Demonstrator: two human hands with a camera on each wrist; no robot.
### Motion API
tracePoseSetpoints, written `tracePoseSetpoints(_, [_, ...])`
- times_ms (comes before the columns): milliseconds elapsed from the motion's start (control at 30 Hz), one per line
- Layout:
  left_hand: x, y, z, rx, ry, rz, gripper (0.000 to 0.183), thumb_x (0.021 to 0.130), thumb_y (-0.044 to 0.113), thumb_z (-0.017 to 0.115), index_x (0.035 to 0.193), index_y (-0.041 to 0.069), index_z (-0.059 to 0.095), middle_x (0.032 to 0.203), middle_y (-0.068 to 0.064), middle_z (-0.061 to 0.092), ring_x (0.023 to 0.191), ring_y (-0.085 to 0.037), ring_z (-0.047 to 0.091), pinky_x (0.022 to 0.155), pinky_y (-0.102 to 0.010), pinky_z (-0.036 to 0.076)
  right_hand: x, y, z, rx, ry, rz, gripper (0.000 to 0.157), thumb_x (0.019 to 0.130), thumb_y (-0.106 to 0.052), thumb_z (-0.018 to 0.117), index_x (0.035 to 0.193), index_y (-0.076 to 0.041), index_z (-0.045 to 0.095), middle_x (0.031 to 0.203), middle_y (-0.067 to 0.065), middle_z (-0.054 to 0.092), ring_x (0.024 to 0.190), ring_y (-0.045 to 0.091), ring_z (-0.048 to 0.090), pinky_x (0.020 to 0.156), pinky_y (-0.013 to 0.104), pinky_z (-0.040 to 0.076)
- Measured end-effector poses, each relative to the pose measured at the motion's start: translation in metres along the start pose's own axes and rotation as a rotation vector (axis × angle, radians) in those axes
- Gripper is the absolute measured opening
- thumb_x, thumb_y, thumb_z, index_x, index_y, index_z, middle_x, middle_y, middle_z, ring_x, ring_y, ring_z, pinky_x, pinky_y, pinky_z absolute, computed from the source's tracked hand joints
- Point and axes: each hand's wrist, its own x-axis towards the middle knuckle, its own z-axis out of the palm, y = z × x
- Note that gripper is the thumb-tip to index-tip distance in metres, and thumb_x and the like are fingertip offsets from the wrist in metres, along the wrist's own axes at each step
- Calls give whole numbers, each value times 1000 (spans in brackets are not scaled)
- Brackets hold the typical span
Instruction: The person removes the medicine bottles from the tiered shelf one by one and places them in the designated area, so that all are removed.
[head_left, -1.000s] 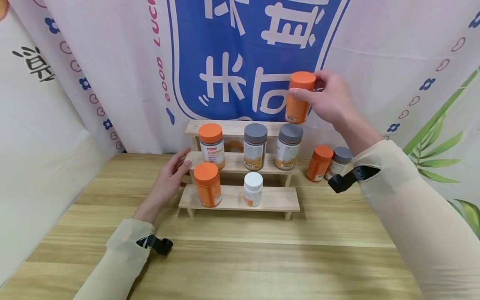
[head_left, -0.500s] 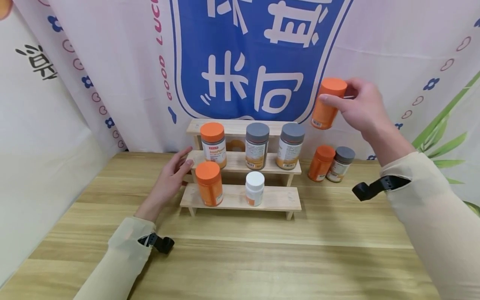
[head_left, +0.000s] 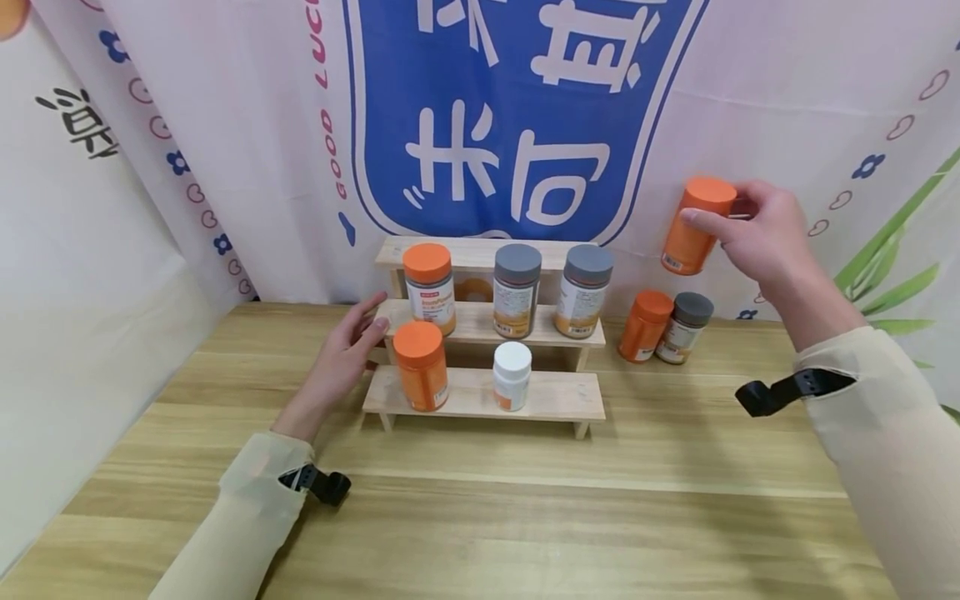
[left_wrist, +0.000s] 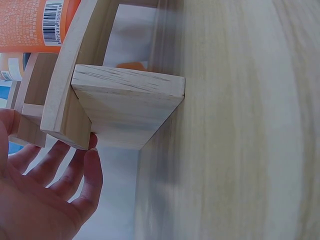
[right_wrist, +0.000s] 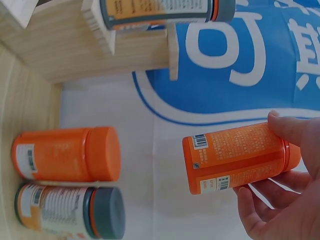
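Observation:
My right hand (head_left: 768,233) grips an orange bottle (head_left: 693,233) by its upper part and holds it in the air, slightly tilted, right of the stand. In the right wrist view the bottle (right_wrist: 235,160) shows barcodes and small print. My left hand (head_left: 341,358) holds the left end of the tiered wooden stand (head_left: 555,398), thumb at the middle tier. In the left wrist view its fingers (left_wrist: 90,182) curve up to the stand's end, some tips hidden behind it. On the middle tier stand an orange-lidded jar (head_left: 431,296) and two grey-lidded jars (head_left: 516,296).
On the lowest tier are an orange bottle (head_left: 422,371) and a small white bottle (head_left: 512,379). Right of the stand, another orange bottle (head_left: 645,329) and a grey-lidded jar (head_left: 684,333) stand together on the wooden table (head_left: 480,517). A printed curtain (head_left: 750,92) hangs behind.
My right hand has carried the orange bottle rightward and somewhat lower, from above the stand's right end to beyond it. The left hand stays at the stand.

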Motion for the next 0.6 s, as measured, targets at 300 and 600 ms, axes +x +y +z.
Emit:
tracePoseSetpoints(300, [1,0,0,-9,-1,1,61,114,43,43,170,27,26,162,-20,49,131,-38,55,84,-34,56,0,29,-8,-9,4,41,88,94,-64,69,159,-11,45,128,-11,54,112,16,49,92,29,46])
tracePoseSetpoints(600, [1,-2,0,-6,6,11,60,115,41,43,170,23,27,161,-21,49,130,-38,56,82,-33,56,-2,54,-13,-16,19,69,88,95,-63,68,160,-9,44,130,-8,55,111,16,51,78,15,49])
